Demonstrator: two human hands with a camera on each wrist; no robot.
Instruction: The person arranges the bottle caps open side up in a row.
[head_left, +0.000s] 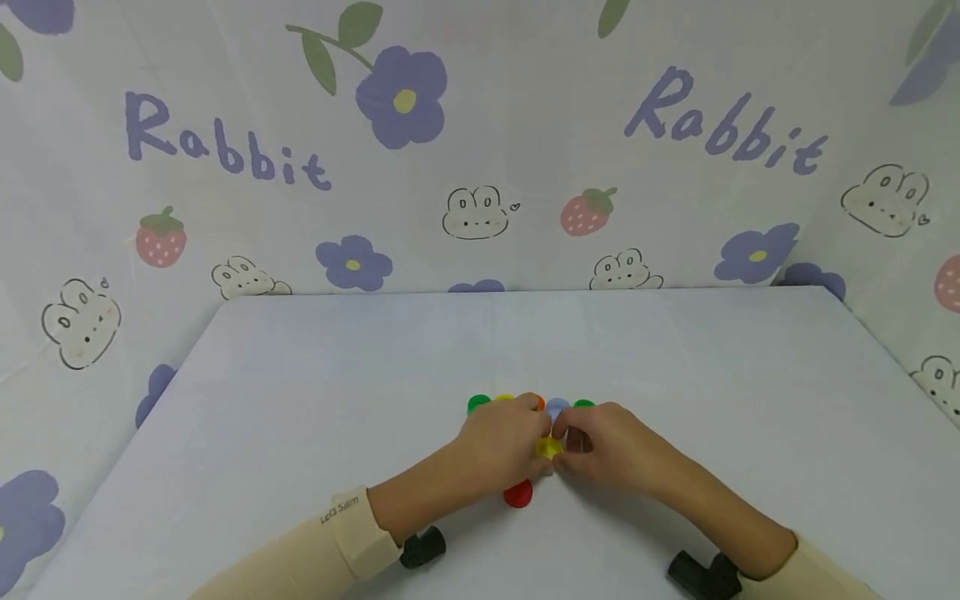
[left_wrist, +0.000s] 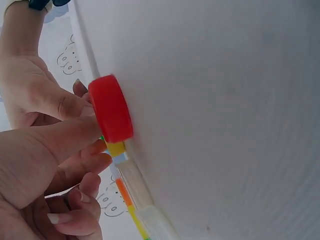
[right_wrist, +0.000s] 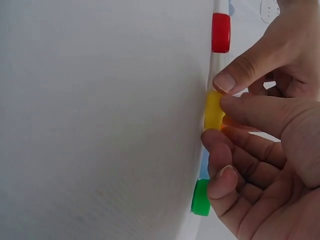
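Note:
A yellow round plastic cap (head_left: 550, 448) lies on the table between the two hands. My right hand (right_wrist: 265, 165) pinches it, thumb on its near side and a bent index finger at its edge. My left hand (head_left: 498, 446) reaches in from the other side, its thumb and curled index finger at the same cap; part of that grip is hidden. A red cap (head_left: 518, 493) rests just nearer, beside the left thumb. Beyond the hands runs a row of caps: green (head_left: 478, 404), yellow (head_left: 505, 397), orange (head_left: 540, 402), pale blue (head_left: 557, 407) and green (head_left: 584, 403).
Whitish translucent pieces (left_wrist: 136, 182) lie near the left fingers, hidden from the head view. A white table (head_left: 337, 350) spreads around the hands. Behind it hangs a cloth (head_left: 525, 125) printed with rabbits and flowers. Black devices (head_left: 423, 547) sit at the wrists.

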